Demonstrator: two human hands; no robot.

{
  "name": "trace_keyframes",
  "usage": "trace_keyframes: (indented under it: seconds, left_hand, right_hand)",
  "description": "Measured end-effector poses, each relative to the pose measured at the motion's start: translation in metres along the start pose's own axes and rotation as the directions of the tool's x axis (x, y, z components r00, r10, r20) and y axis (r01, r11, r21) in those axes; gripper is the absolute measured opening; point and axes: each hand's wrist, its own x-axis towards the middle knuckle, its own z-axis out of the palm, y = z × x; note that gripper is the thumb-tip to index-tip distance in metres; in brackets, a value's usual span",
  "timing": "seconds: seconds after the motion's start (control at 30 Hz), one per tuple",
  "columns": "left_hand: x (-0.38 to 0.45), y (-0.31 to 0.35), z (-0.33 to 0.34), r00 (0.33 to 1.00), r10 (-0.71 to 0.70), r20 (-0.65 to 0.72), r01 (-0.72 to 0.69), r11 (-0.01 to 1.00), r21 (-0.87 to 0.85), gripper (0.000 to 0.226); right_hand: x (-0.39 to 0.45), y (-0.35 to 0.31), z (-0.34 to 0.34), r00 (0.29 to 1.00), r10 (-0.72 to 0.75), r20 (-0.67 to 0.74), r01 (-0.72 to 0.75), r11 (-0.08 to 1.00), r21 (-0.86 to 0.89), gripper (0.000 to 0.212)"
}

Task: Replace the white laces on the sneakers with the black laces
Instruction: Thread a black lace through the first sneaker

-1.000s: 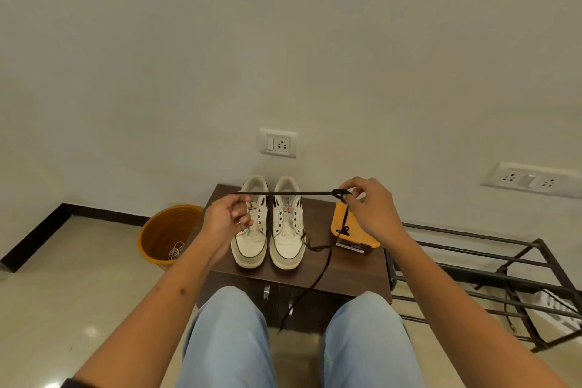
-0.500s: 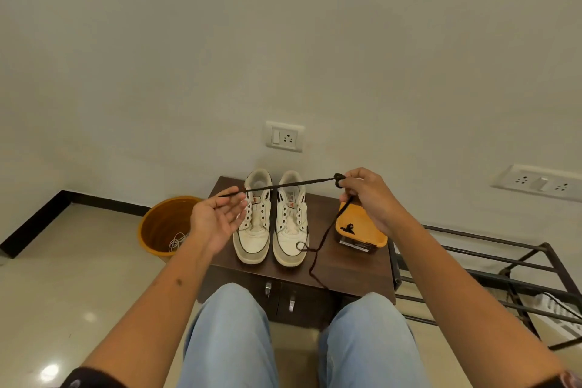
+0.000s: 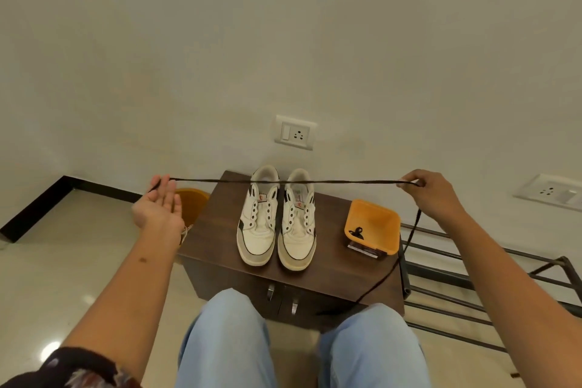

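Observation:
Two white sneakers with empty eyelets, the left one (image 3: 259, 220) and the right one (image 3: 298, 224), stand side by side on a dark wooden cabinet (image 3: 220, 249). A black lace (image 3: 315, 181) is stretched level above them between my hands. My left hand (image 3: 160, 206) is palm up with fingers spread, one end of the lace lying over its fingertips. My right hand (image 3: 430, 195) pinches the lace, and the rest hangs down past the cabinet's right edge to my knee. A second black lace (image 3: 356, 232) lies bundled in a small orange tray (image 3: 378, 220).
An orange bucket (image 3: 192, 205) with white laces in it stands on the floor left of the cabinet. A black metal rack (image 3: 466, 280) stands to the right. Wall sockets (image 3: 294, 132) sit above the cabinet. My knees are close to the cabinet's front.
My hands have moved far apart, pulling the black lace out into a long straight span. The left hand went left and opened flat; the lace's loose end slid off the cabinet to the right.

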Motion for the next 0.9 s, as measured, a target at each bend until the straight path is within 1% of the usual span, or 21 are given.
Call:
trace_keyframes:
  seconds: [0.07,0.1,0.17,0.2,0.23,0.3,0.33,0.37,0.4,0.47,0.5,0.53,0.57,0.6,0.63,0.67,0.7,0.77,0.83,0.87,0.9]
  left_hand:
    - [0.014,0.008,-0.005,0.999,0.024,-0.047,-0.025,0.999,-0.023,0.046]
    - [0.02,0.009,-0.008,0.998,0.035,-0.057,-0.034,0.999,0.005,0.046]
    - [0.025,0.003,-0.008,0.997,0.052,-0.054,-0.046,0.992,0.12,0.043]
    - [0.025,-0.003,-0.006,0.998,0.052,-0.03,-0.045,0.981,0.189,0.041]
    - [0.025,-0.01,-0.002,0.999,0.041,0.007,-0.042,0.965,0.261,0.039]
    - [0.022,-0.028,0.007,0.995,-0.007,0.101,-0.032,0.925,0.379,0.035]
    - [0.02,-0.038,0.011,0.99,-0.033,0.14,-0.03,0.906,0.422,0.032]
    - [0.017,-0.048,0.015,0.983,-0.054,0.177,-0.035,0.886,0.463,0.029]
    - [0.015,-0.058,0.018,0.974,-0.07,0.217,-0.048,0.867,0.495,0.025]
    - [0.007,-0.075,0.025,0.948,-0.103,0.3,-0.088,0.823,0.561,0.021]
    - [0.006,-0.085,0.025,0.936,-0.131,0.327,-0.102,0.788,0.608,0.02]
    - [0.003,-0.092,0.026,0.922,-0.17,0.348,-0.112,0.743,0.66,0.02]
    - [0.003,-0.101,0.024,0.912,-0.221,0.345,-0.108,0.682,0.723,0.021]
    - [0.002,-0.109,0.021,0.906,-0.269,0.328,-0.1,0.616,0.782,0.02]
    - [0.001,-0.117,0.017,0.9,-0.302,0.315,-0.113,0.537,0.836,0.017]
    - [0.001,-0.127,0.013,0.884,-0.331,0.33,-0.156,0.457,0.875,0.016]
    - [0.0,-0.135,0.011,0.855,-0.357,0.376,-0.234,0.382,0.894,0.018]
    - [-0.003,-0.152,0.003,0.761,-0.441,0.476,-0.364,0.317,0.876,0.02]
    - [-0.004,-0.168,-0.005,0.68,-0.514,0.523,-0.411,0.323,0.852,0.031]
    - [-0.004,-0.175,-0.01,0.668,-0.524,0.529,-0.409,0.335,0.849,0.04]
    - [-0.003,-0.181,-0.016,0.674,-0.519,0.525,-0.404,0.336,0.851,0.048]
  right_hand:
    - [0.011,0.013,-0.004,0.998,0.064,-0.01,-0.064,0.996,-0.068,0.011]
    - [0.016,0.02,-0.005,0.995,0.1,-0.009,-0.1,0.985,-0.142,0.012]
    - [0.02,0.028,-0.002,0.986,0.164,0.011,-0.153,0.941,-0.302,0.012]
    - [0.021,0.026,0.002,0.985,0.17,0.016,-0.156,0.935,-0.318,0.013]
    - [0.023,0.022,0.01,0.989,0.149,0.023,-0.137,0.954,-0.266,0.014]
    - [0.023,0.002,0.024,0.999,0.015,-0.039,-0.013,0.999,0.041,0.012]
    - [0.023,-0.013,0.032,0.991,-0.069,-0.112,0.092,0.973,0.212,0.009]
    - [0.021,-0.028,0.038,0.966,-0.144,-0.213,0.21,0.919,0.334,0.008]
    - [0.021,-0.041,0.045,0.932,-0.195,-0.304,0.309,0.867,0.391,0.008]
    - [0.022,-0.056,0.059,0.879,-0.256,-0.402,0.412,0.834,0.369,0.011]
    - [0.024,-0.054,0.068,0.878,-0.29,-0.381,0.418,0.851,0.318,0.014]
    - [0.023,-0.05,0.077,0.896,-0.326,-0.302,0.402,0.883,0.24,0.019]
    - [0.023,-0.04,0.091,0.929,-0.338,-0.149,0.356,0.926,0.124,0.027]
    - [0.02,-0.028,0.105,0.953,-0.302,0.03,0.302,0.953,0.0,0.036]
    - [0.015,-0.017,0.119,0.953,-0.253,0.168,0.271,0.958,-0.094,0.045]
    - [0.009,-0.006,0.135,0.946,-0.223,0.237,0.258,0.958,-0.127,0.053]
    - [0.0,0.001,0.147,0.939,-0.232,0.254,0.265,0.958,-0.106,0.055]
    - [-0.017,0.01,0.173,0.909,-0.305,0.285,0.308,0.951,0.033,0.052]
    - [-0.03,0.016,0.196,0.862,-0.348,0.367,0.3,0.936,0.183,0.05]
    - [-0.034,0.019,0.205,0.842,-0.352,0.41,0.278,0.933,0.229,0.049]
    - [-0.037,0.023,0.213,0.829,-0.341,0.443,0.252,0.935,0.25,0.045]
